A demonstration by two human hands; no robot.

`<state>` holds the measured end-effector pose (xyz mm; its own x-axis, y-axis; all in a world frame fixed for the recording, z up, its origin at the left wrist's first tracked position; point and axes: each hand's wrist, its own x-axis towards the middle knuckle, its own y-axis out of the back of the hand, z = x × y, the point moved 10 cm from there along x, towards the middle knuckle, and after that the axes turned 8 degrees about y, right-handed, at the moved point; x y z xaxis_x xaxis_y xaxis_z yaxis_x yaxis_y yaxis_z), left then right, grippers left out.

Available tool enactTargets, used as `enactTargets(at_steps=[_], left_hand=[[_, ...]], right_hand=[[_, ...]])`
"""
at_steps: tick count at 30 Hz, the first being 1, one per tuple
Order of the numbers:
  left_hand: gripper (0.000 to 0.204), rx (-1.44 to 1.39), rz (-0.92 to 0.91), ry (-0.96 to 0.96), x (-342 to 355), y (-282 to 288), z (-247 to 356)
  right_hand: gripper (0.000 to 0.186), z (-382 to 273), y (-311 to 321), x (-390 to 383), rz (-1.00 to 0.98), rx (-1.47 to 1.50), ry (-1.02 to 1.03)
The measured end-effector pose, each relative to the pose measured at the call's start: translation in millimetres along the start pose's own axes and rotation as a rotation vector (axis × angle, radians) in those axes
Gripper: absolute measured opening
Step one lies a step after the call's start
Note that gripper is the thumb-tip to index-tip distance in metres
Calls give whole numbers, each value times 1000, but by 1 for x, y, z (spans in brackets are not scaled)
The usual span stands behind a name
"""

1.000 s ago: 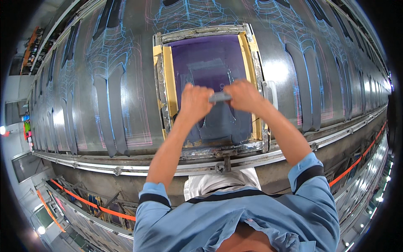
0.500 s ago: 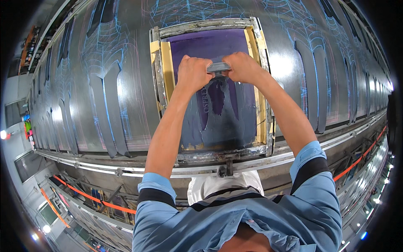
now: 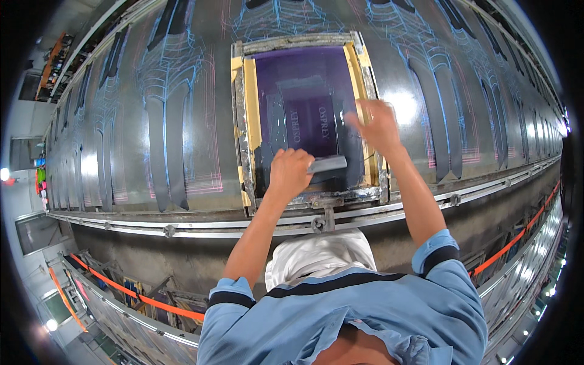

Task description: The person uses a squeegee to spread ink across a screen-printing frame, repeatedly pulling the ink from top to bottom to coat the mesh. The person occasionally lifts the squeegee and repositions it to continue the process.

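Observation:
My left hand (image 3: 291, 174) is closed on one end of a grey squeegee (image 3: 330, 163), over the near part of a screen printing frame (image 3: 292, 42). The squeegee lies crosswise on purple mesh (image 3: 299, 68); its other end sticks out free to the right. Dark wet ink surrounds it. Pale lettering shows on the middle of the mesh. My right hand (image 3: 378, 126) is off the squeegee, above the frame's right side. Its fingers are spread, slightly blurred, and hold nothing. Yellow tape (image 3: 250, 103) lines the frame's inner sides.
The frame rests on a long dark printing table (image 3: 210, 85). Grey cut fabric pieces (image 3: 166, 143) with blue line patterns lie on both sides. A metal rail (image 3: 258, 228) runs along the near edge, with a clamp (image 3: 319, 224) below the frame. Orange strips (image 3: 149, 298) run behind me.
The squeegee has come from the far half of the mesh to the near end. My right hand has let go of it and moved right. Ink has been spread off the lettered area.

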<state>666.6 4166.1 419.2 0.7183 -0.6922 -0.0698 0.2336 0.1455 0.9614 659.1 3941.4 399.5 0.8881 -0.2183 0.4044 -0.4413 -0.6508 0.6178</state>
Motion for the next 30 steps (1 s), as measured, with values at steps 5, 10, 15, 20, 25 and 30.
enactTargets(at_steps=[5,10,15,20,25,30], left_hand=[[21,58,-242,8,11,-15,-9],[14,52,26,-110,78,22,-25],[16,118,13,-57,147,43,-39],[31,2,171,-61,110,31,-35],[39,-21,207,-111,-33,11,19],[44,-3,164,30,-55,-10,21]], right_hand=[[26,143,-6,-45,101,-115,-583],[17,131,-2,-49,190,74,-602],[21,122,8,-49,225,172,-642],[25,132,17,-47,234,142,-651],[25,116,39,-28,190,106,-670],[26,134,-6,-57,198,243,-660]])
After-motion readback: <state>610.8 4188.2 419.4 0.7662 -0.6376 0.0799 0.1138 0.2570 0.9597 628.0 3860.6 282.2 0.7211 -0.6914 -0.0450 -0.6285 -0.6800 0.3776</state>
